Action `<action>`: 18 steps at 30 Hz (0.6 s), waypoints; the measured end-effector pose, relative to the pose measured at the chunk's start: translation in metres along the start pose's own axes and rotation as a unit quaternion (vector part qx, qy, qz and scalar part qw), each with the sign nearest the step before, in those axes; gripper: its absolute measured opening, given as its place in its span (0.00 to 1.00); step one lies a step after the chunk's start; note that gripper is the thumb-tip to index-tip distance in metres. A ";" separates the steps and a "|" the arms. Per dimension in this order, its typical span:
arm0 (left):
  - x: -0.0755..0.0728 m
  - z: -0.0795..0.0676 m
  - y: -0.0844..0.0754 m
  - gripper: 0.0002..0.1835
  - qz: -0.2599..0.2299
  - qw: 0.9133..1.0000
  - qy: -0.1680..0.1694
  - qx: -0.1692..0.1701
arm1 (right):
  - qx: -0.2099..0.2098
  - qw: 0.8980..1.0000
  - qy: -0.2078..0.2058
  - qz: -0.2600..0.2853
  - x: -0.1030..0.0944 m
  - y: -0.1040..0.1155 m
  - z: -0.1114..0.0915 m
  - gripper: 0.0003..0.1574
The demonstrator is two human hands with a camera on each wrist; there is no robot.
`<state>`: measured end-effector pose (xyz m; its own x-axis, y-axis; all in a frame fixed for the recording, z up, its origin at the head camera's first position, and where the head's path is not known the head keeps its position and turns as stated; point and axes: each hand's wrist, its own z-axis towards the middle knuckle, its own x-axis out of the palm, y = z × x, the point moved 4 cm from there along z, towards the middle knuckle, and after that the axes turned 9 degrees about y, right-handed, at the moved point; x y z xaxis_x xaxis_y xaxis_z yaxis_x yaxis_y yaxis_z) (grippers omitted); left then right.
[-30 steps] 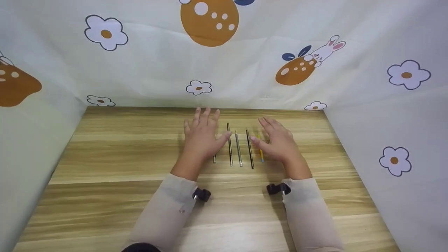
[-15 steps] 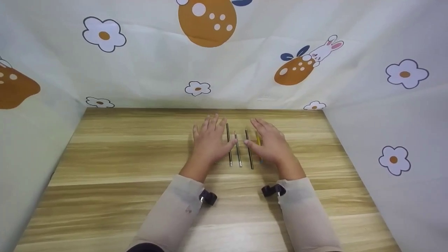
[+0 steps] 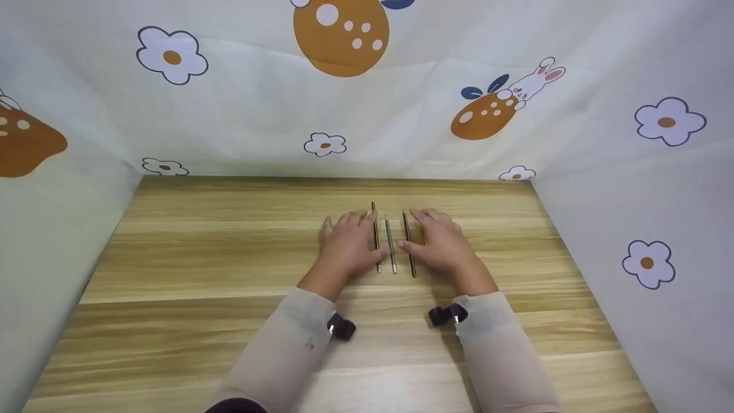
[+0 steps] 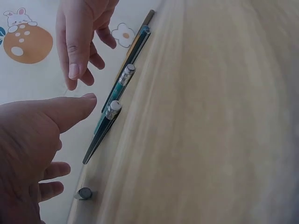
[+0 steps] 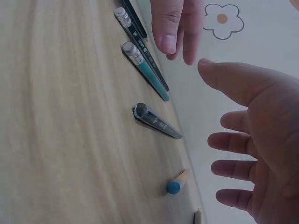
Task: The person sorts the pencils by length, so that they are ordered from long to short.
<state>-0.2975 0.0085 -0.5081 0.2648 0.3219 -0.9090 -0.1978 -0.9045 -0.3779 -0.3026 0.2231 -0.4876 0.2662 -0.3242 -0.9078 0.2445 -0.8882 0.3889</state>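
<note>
Several pencils lie roughly parallel on the wooden table. Between the hands in the head view are a black pencil with an eraser (image 3: 377,244), a teal pencil (image 3: 391,246) and a black pencil without an eraser (image 3: 409,246). My left hand (image 3: 348,244) hovers palm down over the left side of the row, its thumb above the eraser pencil. Over the right side, my right hand (image 3: 444,244) has its thumb near the plain black pencil and covers most of a yellow pencil. That one shows its blue end (image 5: 174,187) in the right wrist view. Both hands hold nothing.
The wooden table (image 3: 189,258) meets a pale patterned cloth (image 3: 241,115) behind the pencils and along both sides. In the right wrist view a further pencil tip (image 5: 197,217) shows at the lower edge. Dark camera mounts (image 3: 342,327) sit at both wrists.
My left hand has shifted right toward the pencils, and its fingers have drawn back nearer to me. My right hand has moved slightly left, covering more of the yellow pencil. The visible pencils have stayed put.
</note>
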 end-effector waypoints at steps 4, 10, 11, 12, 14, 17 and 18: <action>0.002 0.000 -0.001 0.51 0.004 1.000 0.009 -0.001 | -0.008 1.000 0.005 0.007 0.004 0.000 0.002 0.56; 0.003 -0.001 -0.005 0.51 -0.006 1.000 0.022 0.015 | -0.011 1.000 0.015 0.025 0.008 0.000 0.003 0.54; 0.003 -0.001 -0.007 0.50 -0.010 0.999 0.024 0.021 | -0.013 0.999 0.016 0.027 0.008 0.000 0.003 0.53; 0.003 -0.001 -0.008 0.50 -0.015 0.999 0.025 0.025 | -0.014 0.999 0.016 0.027 0.008 0.001 0.003 0.53; 0.003 -0.002 -0.010 0.49 -0.031 0.999 0.025 0.031 | -0.015 0.999 0.019 0.025 0.008 0.002 0.002 0.52; 0.005 -0.002 -0.012 0.48 -0.057 0.998 0.021 0.035 | -0.016 0.999 0.022 0.022 0.008 0.003 0.002 0.51; 0.005 -0.002 -0.013 0.47 -0.063 0.997 0.020 0.036 | -0.016 0.999 0.023 0.021 0.008 0.004 0.002 0.50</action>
<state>-0.2917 0.0211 -0.5077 0.3287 0.4191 -0.8463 -0.2268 -0.8349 -0.5016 -0.3011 0.2167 -0.4937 0.3198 -0.3443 -0.8827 0.2627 -0.8629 0.4317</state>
